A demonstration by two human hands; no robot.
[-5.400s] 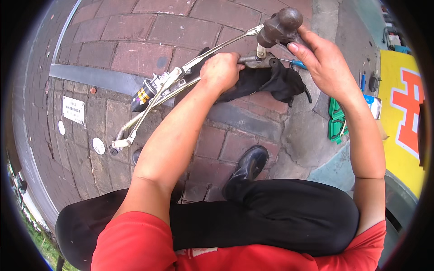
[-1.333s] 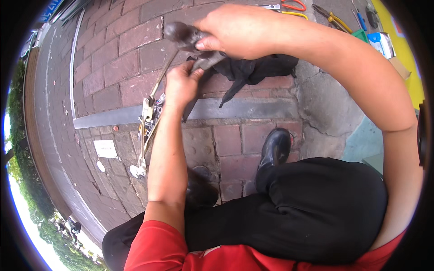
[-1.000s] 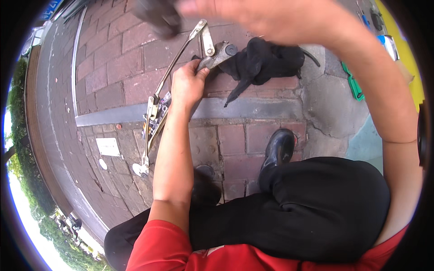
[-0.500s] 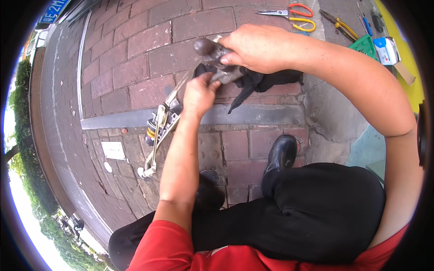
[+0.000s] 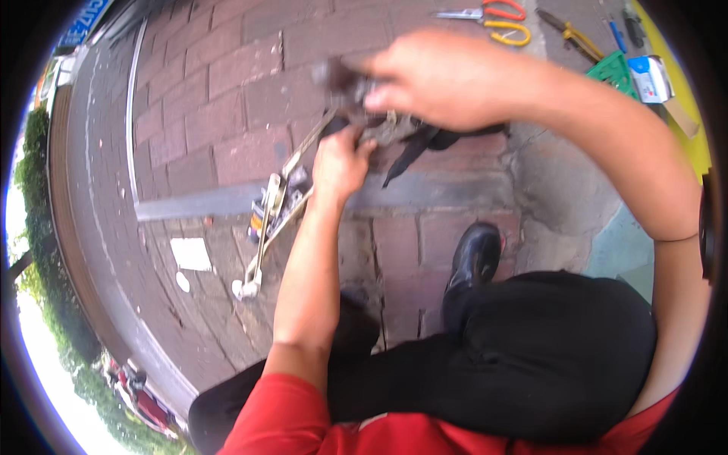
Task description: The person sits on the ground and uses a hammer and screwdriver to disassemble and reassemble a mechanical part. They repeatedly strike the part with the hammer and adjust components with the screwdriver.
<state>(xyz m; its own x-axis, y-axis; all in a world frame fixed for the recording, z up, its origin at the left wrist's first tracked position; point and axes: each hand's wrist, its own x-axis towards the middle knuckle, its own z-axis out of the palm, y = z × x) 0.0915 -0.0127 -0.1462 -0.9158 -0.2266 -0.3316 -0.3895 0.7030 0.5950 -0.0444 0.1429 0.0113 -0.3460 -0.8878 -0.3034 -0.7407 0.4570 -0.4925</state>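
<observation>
In the upper middle, my right hand is closed on a dark metal piece with a rounded knob at its left end; motion smears both. Just below and to the left, my left hand has its fingers bent against the lower side of the same assembly. What its fingertips grip is partly hidden. From there pale metal rods slant down to the left, carrying a small mechanism with a yellow-and-dark round part. Black cloth lies on the bricks beneath and beside my right hand.
Orange- and yellow-handled scissors lie at the top right, near yellow-handled pliers, a blue-handled tool, a green tray and a blue-and-white box. A metal strip crosses the brick paving. My black shoe stands below it.
My right hand has shifted slightly and is now blurred, with the knobbed metal piece moving a little up and left. My left hand stays almost in place, a touch to the right.
</observation>
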